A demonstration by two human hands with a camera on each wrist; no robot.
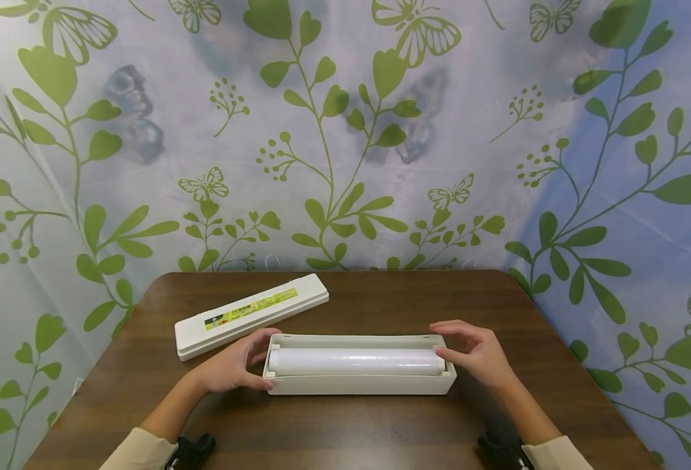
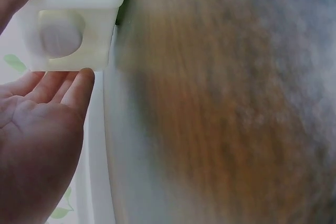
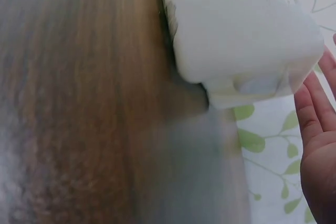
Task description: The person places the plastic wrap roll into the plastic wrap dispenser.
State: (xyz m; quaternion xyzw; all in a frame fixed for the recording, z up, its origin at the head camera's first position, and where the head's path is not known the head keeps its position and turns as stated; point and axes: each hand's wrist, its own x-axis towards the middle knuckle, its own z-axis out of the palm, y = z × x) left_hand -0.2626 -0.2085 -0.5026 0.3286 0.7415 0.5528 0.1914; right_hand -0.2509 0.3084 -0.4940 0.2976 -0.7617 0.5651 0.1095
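White lid (image 1: 252,318) with yellow-green label (image 1: 251,309): aslant on the wood-grain table (image 1: 351,434), at the box's (image 1: 359,385) ten o'clock. Left hand (image 1: 233,369): thumb and fingers gripping the box's nine-o'clock end. Box: long, white, uncovered, mid-table, with glossy film roll (image 1: 357,360) lengthwise inside. Right hand (image 1: 481,356): three o'clock, fingers about the corner; whether gripping, I cannot tell.

L hand (image 2: 44,137) at wht box (image 2: 79,1), brn tbl (image 2: 205,103)
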